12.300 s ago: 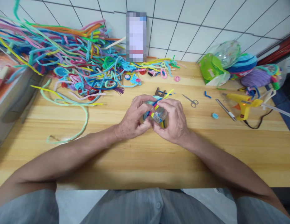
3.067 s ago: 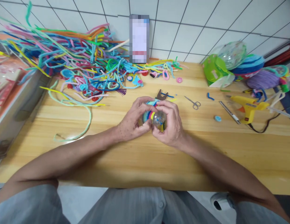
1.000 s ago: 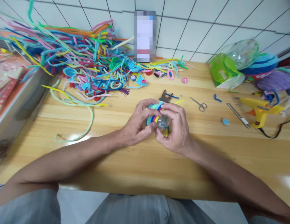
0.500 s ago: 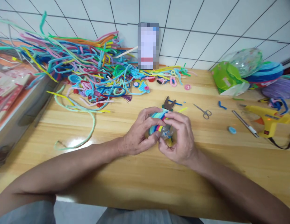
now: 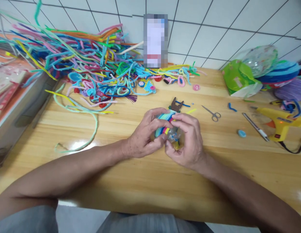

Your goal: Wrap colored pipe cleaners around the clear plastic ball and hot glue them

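Observation:
My left hand [image 5: 146,134] is closed on the left side of a small clear plastic bottle [image 5: 173,134] wrapped in bands of pipe cleaner [image 5: 161,131] in teal, blue, pink and yellow. From the other side my right hand [image 5: 188,139] grips the same piece, its fingertips pressed on the bands and its thumb low by the clear end. Fingers hide much of the piece. Just behind the hands lie pliers [image 5: 177,104] with dark jaws apart, their handles mostly covered. A blue pipe cleaner scrap [image 5: 185,105] and a yellow scrap [image 5: 192,110] are close by.
A big tangled heap of pipe cleaners [image 5: 92,61] fills the back left. A phone [image 5: 155,40] with a blurred screen leans on the tiled wall. To the right lie small scissors [image 5: 212,114], a pen-like tool [image 5: 255,127], a blue cap [image 5: 241,133], a yellow glue gun [image 5: 281,123] and a green packet [image 5: 239,77].
The camera view has tilted slightly, so the background sits a little higher. Both hands keep the same hold on the wrapped bottle, with barely any finger movement.

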`<state>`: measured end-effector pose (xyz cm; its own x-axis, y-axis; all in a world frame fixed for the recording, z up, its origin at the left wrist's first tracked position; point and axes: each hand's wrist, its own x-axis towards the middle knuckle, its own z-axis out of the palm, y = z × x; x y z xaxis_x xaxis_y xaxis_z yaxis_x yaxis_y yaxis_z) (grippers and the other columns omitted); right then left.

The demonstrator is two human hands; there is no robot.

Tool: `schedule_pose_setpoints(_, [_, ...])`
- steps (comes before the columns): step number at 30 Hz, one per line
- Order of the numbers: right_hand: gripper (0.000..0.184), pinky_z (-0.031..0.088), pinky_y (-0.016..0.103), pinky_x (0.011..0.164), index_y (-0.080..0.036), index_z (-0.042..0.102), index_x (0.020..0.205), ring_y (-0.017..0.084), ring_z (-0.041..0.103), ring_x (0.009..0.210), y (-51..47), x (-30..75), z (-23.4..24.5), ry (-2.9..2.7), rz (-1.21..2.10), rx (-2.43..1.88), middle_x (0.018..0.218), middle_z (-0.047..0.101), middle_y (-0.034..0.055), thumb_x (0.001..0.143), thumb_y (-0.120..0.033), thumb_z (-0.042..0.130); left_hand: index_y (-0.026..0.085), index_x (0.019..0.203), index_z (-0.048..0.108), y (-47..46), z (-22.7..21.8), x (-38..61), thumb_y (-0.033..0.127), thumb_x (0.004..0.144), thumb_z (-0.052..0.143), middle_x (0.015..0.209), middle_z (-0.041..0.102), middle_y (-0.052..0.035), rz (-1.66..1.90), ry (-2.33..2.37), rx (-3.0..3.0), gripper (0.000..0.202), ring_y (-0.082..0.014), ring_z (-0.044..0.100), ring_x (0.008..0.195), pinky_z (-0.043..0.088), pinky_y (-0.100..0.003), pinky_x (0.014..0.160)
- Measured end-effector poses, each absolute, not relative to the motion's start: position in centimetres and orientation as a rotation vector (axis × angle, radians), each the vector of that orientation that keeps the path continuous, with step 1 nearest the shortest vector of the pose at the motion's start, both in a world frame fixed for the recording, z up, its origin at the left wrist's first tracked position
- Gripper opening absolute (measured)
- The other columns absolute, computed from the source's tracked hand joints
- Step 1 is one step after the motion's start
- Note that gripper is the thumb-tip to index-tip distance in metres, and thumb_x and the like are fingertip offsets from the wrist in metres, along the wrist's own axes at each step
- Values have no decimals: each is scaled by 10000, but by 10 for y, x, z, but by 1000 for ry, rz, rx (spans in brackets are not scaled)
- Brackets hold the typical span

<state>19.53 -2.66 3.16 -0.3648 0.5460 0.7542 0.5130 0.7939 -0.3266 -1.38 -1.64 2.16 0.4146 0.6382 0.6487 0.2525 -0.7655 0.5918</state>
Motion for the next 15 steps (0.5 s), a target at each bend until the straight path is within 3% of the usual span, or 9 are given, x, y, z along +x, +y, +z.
schedule_pose_setpoints(15, [578, 652, 601, 1058, -180, 552, 1434, 358, 688, 1277, -25, 195, 30, -2030, 43, -774, 1345, 677, 194, 895, -293, 729, 273, 1363, 583, -16, 20, -15, 293, 1088, 605, 1508, 581, -141, 1297, 770, 2273, 277, -291, 582, 1461, 543, -538, 1208])
